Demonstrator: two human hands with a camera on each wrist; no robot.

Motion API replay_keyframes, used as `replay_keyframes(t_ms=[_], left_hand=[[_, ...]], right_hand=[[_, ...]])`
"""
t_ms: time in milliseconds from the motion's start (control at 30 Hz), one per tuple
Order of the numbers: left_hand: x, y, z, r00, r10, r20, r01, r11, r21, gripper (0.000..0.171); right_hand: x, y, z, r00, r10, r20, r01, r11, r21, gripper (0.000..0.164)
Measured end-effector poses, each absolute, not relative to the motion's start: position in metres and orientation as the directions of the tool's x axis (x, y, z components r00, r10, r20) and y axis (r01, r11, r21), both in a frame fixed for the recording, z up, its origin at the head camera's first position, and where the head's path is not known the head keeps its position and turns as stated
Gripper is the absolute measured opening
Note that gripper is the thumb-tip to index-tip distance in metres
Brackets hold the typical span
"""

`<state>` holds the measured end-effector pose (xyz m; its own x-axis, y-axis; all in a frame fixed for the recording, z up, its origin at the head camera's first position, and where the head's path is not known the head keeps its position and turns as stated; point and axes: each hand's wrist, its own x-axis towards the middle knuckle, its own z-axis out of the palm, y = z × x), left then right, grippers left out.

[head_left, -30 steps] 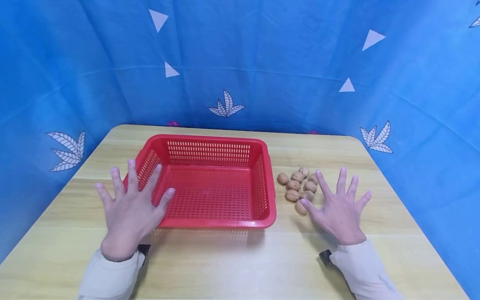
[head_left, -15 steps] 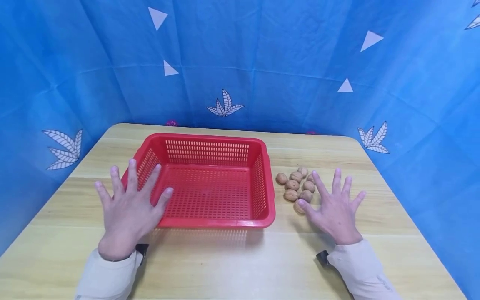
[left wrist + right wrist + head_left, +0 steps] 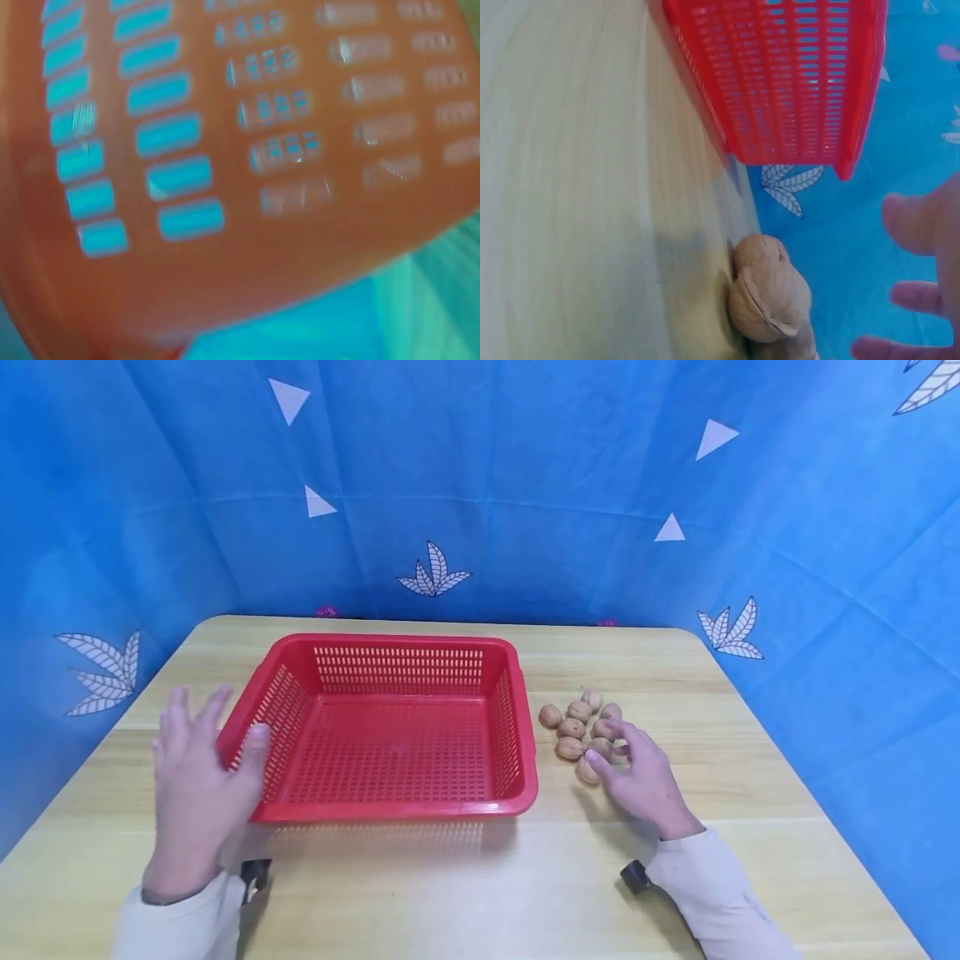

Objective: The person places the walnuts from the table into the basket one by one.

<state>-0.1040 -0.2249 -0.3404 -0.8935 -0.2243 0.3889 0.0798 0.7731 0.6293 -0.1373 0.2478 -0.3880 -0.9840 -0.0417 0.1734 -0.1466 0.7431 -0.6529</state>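
Observation:
In the head view, a red perforated plastic basket [image 3: 390,811] stands on the table. Beside its left wall is my left hand [image 3: 197,793], slightly blurred, fingers loosely bent and thumb apart; whether it touches the rim I cannot tell. The basket wall [image 3: 187,285] fills most of the left wrist view. Several walnuts [image 3: 572,728] lie in a group right of the basket. At their near right side hovers my right hand [image 3: 651,787], fingers bent, thumb close to the nearest nut. In the right wrist view the fingers [image 3: 915,225] are apart from the walnuts [image 3: 769,300].
The light wood table [image 3: 420,902] extends in front of the basket and to both sides. A blue curtain [image 3: 487,460] with white leaves and triangles hangs behind it. Dark wrist cameras [image 3: 635,877] sit below the cuffs.
My left hand has drawn left and its spread fingers have come together. The right hand's spread fingers have bent inward near the walnuts. The head view has shifted a little; basket and nuts look unmoved.

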Motion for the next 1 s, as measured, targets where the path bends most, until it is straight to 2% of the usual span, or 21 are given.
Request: replay_keyframes(t_ms=[100, 167, 267, 367, 500, 633, 1000], left_hand=[[-0.104, -0.244, -0.346, -0.863, -0.405, 0.301, 0.011, 0.582, 0.813, 0.061], [-0.106, -0.256, -0.352, -0.861, -0.47, 0.192, 0.006, 0.369, 0.929, 0.059], [-0.11, -0.27, -0.364, -0.91, -0.413, 0.03, 0.046, -0.029, 0.999, 0.063], [-0.114, -0.279, -0.377, -0.971, -0.24, 0.007, 0.076, -0.282, 0.957, 0.069], [-0.115, -0.284, -0.389, -0.999, -0.026, 0.044, 0.051, -0.35, 0.935, 0.068], [-0.116, -0.286, -0.394, -0.993, 0.094, 0.071, 0.027, -0.399, 0.917, 0.066], [-0.118, -0.287, -0.395, -0.992, 0.107, 0.074, 0.025, -0.403, 0.915, 0.066]], right_hand=[[-0.139, 0.244, -0.393, -0.986, -0.061, 0.155, -0.15, 0.729, -0.667, 0.045], [-0.139, 0.242, -0.396, -0.985, -0.078, 0.157, -0.163, 0.741, -0.652, 0.039], [-0.138, 0.24, -0.402, -0.983, -0.095, 0.159, -0.175, 0.755, -0.632, 0.035], [-0.136, 0.239, -0.405, -0.981, -0.094, 0.172, -0.181, 0.771, -0.611, 0.032], [-0.133, 0.239, -0.407, -0.983, -0.092, 0.161, -0.173, 0.771, -0.613, 0.023], [-0.13, 0.24, -0.408, -0.987, -0.088, 0.134, -0.154, 0.759, -0.632, 0.02], [-0.136, 0.241, -0.403, -0.999, -0.011, 0.041, -0.038, 0.662, -0.748, 0.028]])
